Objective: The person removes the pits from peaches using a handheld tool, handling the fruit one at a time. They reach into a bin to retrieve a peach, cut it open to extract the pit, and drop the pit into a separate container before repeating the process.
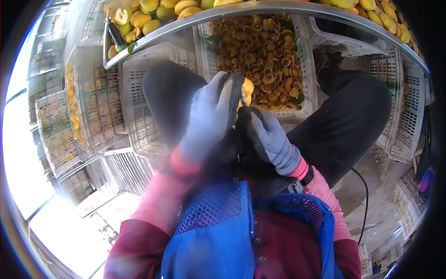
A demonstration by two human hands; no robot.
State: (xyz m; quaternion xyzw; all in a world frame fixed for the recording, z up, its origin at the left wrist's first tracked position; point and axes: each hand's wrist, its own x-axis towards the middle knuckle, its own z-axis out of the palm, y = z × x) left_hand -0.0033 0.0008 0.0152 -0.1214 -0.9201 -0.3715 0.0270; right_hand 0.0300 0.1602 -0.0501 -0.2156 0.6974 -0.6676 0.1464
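Note:
My left hand (210, 109), in a grey glove with a dark coating, is closed round a yellow fruit (248, 91) that looks like a peach. Close beside it, my right hand (268, 136) in the same kind of glove has its fingers curled in near the fruit's lower side. A thin dark edge shows against the fruit, perhaps a blade, but the fingers hide what my right hand grips. Just beyond both hands, between my knees, stands a white plastic crate (305, 79) holding many small cut, cup-shaped fruit pieces (267, 60).
A metal-rimmed tray (204, 19) of whole and cut yellow fruit (151, 27) crosses the front. A dark-handled tool (115, 35) lies at its left corner. Plastic crates (100, 100) stand at the left, more (395, 102) at the right. A black cable (364, 200) hangs at my right.

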